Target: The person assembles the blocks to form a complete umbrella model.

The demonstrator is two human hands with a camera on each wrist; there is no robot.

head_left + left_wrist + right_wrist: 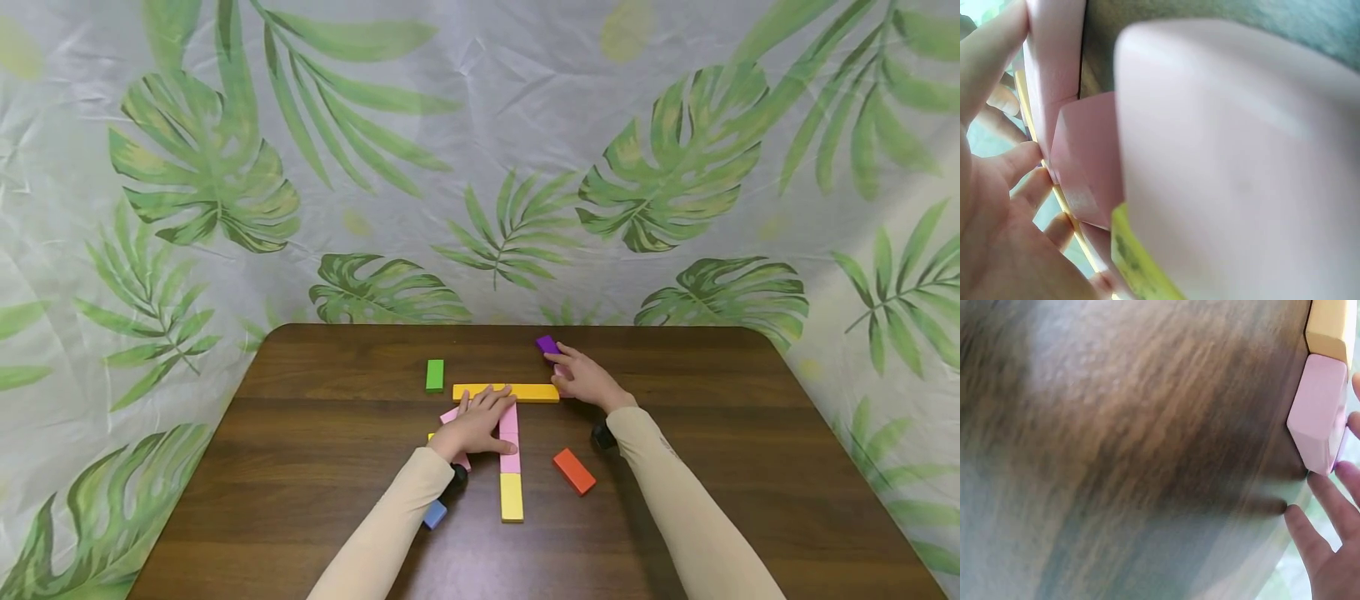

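Note:
My left hand (474,429) rests with spread fingers over the orange bar (536,393) and the top of a column of pink blocks (509,442). A yellow block (512,498) continues that column at its near end. Loose pink blocks (448,416) lie partly under the left hand, and one looms large in the left wrist view. My right hand (592,385), fingers extended, touches a pink block (1319,409) that lies against the bar's right end. Its index finger reaches to a purple block (546,343) just behind.
A green block (435,375) lies behind the bar's left end. A red-orange block (574,472) lies right of the column. A blue block (435,514) is partly hidden by the left forearm. A leaf-patterned curtain (517,125) hangs behind the wooden table (315,467).

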